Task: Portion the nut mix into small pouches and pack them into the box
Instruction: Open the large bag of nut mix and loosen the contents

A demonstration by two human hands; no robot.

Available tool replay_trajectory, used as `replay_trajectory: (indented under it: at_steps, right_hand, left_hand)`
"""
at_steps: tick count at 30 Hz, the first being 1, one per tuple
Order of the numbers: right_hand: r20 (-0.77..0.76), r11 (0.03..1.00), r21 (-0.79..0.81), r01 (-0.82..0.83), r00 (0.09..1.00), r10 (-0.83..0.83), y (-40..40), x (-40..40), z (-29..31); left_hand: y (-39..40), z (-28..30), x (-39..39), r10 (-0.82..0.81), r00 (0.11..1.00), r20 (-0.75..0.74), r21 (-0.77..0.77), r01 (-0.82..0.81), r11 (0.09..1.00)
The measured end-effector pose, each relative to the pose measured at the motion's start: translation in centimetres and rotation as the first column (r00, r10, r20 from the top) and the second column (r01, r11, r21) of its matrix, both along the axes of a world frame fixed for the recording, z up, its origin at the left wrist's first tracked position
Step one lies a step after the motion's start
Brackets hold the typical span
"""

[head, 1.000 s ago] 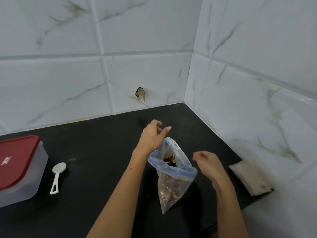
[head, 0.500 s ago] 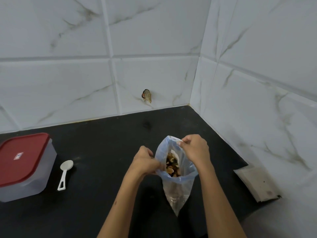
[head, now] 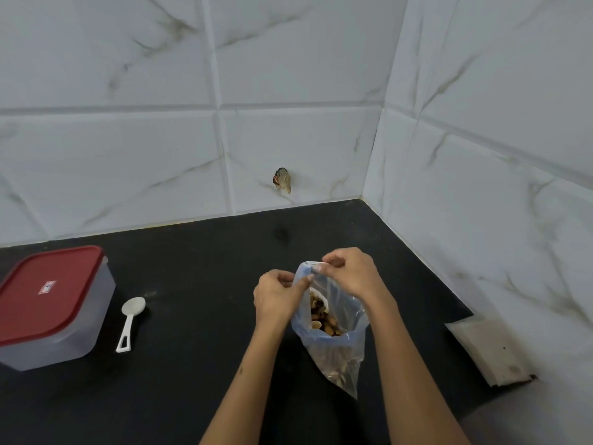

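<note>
Left hand (head: pixel 276 297) and right hand (head: pixel 351 273) pinching the rim of a clear bag (head: pixel 333 354), nut mix (head: pixel 322 317) inside, above a black counter (head: pixel 192 364)

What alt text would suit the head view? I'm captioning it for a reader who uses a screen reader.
Two hands, the left hand and the right hand, pinch the open rim of a clear plastic bag of mixed nuts over a black counter in a white-tiled corner. To the left lie a white scoop and a closed red-lidded box.
</note>
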State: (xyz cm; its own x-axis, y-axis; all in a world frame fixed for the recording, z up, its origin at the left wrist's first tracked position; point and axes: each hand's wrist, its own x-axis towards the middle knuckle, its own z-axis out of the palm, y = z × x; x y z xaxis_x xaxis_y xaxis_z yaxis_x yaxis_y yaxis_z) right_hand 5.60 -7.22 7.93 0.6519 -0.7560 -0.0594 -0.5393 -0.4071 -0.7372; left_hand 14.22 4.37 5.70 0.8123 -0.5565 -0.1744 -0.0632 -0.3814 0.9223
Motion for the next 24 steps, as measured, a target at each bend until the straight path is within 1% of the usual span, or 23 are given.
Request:
replay_trajectory:
  at_steps: [2,4,7,8,10,12,14,16,18,20,22,24]
  right_hand:
    - [-0.014,0.996,0.063,-0.060,0.998,0.061,-0.1,0.3,0.3]
    - [-0.023,0.994,0.071,-0.087,0.996,0.089,-0.3,0.5,0.5]
    - [-0.014,0.996,0.079,-0.034,0.999,0.035,-0.4,0.6,0.3]
    - [-0.012,0.995,0.103,-0.013,1.000,0.015,-0.5,0.8,0.1]
    - [-0.049,0.982,0.186,0.042,0.998,-0.034,-0.5,0.9,0.2]
    - [-0.110,0.937,0.328,0.118,0.990,-0.087,-1.1,1.2,0.1]
    - [-0.158,0.856,0.480,0.190,0.979,-0.129,-1.8,1.2,-0.2]
    - [-0.145,0.752,0.624,0.213,0.977,-0.156,-2.3,1.0,-0.8]
    - [-0.110,0.663,0.719,0.207,0.976,-0.186,-2.3,0.7,-1.1]
    - [-0.096,0.641,0.738,0.211,0.973,-0.209,-2.3,0.6,-1.5]
    - [-0.102,0.684,0.694,0.227,0.970,-0.218,-2.2,0.7,-1.5]
    - [-0.103,0.764,0.595,0.250,0.966,-0.237,-2.1,0.7,-1.5]
  left_hand:
    - [-0.6,-0.3,0.2,-0.007,0.998,-0.061,-0.040,0.005,0.999]
    - [-1.0,-0.2,0.5,-0.028,0.991,-0.132,-0.075,0.018,0.997]
    - [-1.7,0.0,0.9,-0.071,0.985,-0.158,-0.055,0.064,0.996]
    - [-2.0,0.1,1.1,-0.082,0.979,-0.189,-0.033,0.077,0.996]
    - [-2.9,0.1,1.5,-0.064,0.953,-0.298,0.029,0.076,0.997]
    - [-3.5,0.1,1.9,-0.025,0.891,-0.452,0.086,0.071,0.994]
    - [-3.7,-0.2,2.2,-0.043,0.814,-0.580,0.040,0.081,0.996]
    - [-3.8,-0.8,2.2,-0.077,0.748,-0.659,-0.032,0.074,0.997]
    - [-3.7,-1.2,1.9,-0.101,0.716,-0.690,-0.067,0.076,0.995]
    - [-3.9,-1.5,1.7,-0.103,0.737,-0.669,-0.063,0.081,0.995]
    - [-4.4,-1.9,1.8,-0.111,0.770,-0.628,-0.094,0.066,0.993]
    - [-4.6,-2.3,2.0,-0.140,0.813,-0.565,-0.130,0.080,0.988]
